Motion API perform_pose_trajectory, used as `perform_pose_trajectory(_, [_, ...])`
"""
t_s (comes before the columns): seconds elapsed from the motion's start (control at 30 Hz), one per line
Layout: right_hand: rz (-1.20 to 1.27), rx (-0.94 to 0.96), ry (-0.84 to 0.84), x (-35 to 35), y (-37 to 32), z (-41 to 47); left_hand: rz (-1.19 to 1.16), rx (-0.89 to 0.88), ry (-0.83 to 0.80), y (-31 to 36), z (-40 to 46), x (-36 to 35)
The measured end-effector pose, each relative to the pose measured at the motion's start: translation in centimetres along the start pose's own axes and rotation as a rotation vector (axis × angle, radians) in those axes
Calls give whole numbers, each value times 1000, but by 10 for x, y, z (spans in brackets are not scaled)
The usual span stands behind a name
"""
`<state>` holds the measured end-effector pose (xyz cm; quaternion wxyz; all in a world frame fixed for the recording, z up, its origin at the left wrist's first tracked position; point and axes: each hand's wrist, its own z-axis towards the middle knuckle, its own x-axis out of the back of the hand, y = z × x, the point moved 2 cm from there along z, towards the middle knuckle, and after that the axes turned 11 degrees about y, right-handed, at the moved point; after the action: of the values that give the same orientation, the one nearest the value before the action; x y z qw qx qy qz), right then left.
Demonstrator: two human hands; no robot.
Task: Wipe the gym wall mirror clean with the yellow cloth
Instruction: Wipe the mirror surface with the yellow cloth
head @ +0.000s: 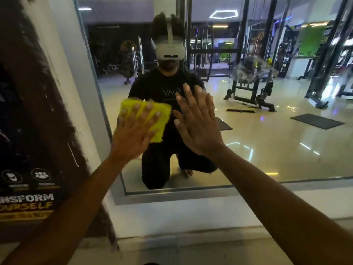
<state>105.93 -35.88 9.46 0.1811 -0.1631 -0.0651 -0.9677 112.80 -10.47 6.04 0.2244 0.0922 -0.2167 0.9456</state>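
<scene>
While the person kneels facing the wall mirror point(248, 150), the left hand point(133, 134), fingers spread flat, presses the yellow cloth point(160, 119) against the glass near the mirror's left edge. Just right of the cloth, the right hand point(198, 121) lies open, fingers straight, against the mirror.

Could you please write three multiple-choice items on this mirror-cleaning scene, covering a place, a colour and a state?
1. Where on the mirror is the cloth?
A. near its left edge
B. at its far right
C. on the floor

2. What colour is the cloth?
A. blue
B. yellow
C. white

3. How is the right hand?
A. gripping the cloth
B. curled into a fist
C. open, fingers straight

Answers: 1 A, it sits beside the mirror's left frame under the left hand; 2 B, it is bright yellow; 3 C, its fingers are spread and hold nothing.
</scene>
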Motion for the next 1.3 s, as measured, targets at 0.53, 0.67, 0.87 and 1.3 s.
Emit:
perform_pose_trajectory(0.53, [-89, 16, 6, -45, -14, -43, 50, 400, 122, 18, -47, -14])
perform_pose_trajectory(0.67, [-105, 13, -2, -45, -16, -43, -23, 299, 33, 50, -58, -24])
perform_pose_trajectory(0.87, [-93, 14, -2, -42, -18, -44, -28, 114, -7, 19, -38, -12])
perform_pose_trajectory(1.3, [-84, 22, 1, -17, -17, -25, -19, 48, 53, -11, 60, 19])
